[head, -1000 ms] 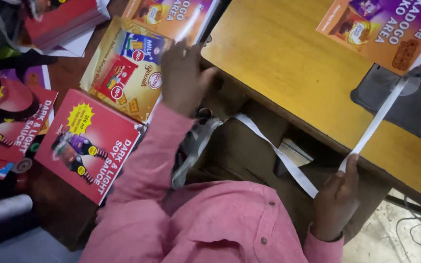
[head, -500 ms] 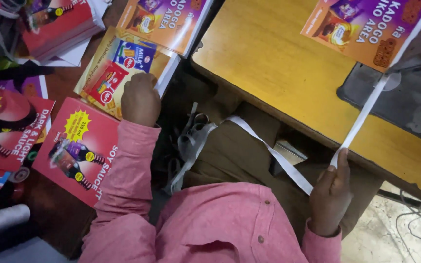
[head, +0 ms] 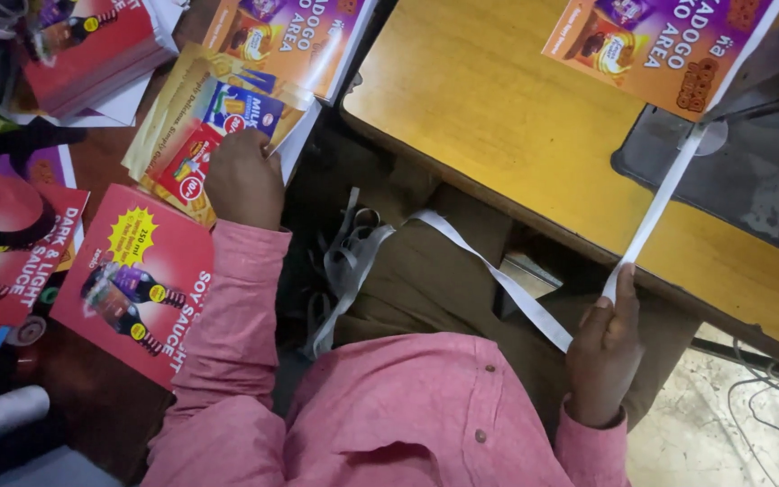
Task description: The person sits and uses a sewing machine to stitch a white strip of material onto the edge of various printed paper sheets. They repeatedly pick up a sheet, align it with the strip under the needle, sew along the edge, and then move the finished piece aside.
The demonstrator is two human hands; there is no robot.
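Looks like a small print or sign-assembly workshop, the kind that turns out shop promo material. There are stacks of glossy advertising posters everywhere: a red sauce-bottle poster [head: 132, 280] on the floor, a yellow one for packaged foods [head: 196, 135], purple-and-orange ones [head: 295, 41] piled up. Another purple poster [head: 669, 45] lies on a worn wooden worktop [head: 516, 117], with a long white backing strip [head: 655, 212] running off it. Loose cables [head: 768, 415] trail over the bare concrete floor.

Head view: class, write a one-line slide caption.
Left hand rests on a yellow printed card; right hand pinches a white paper strip at a wooden table.
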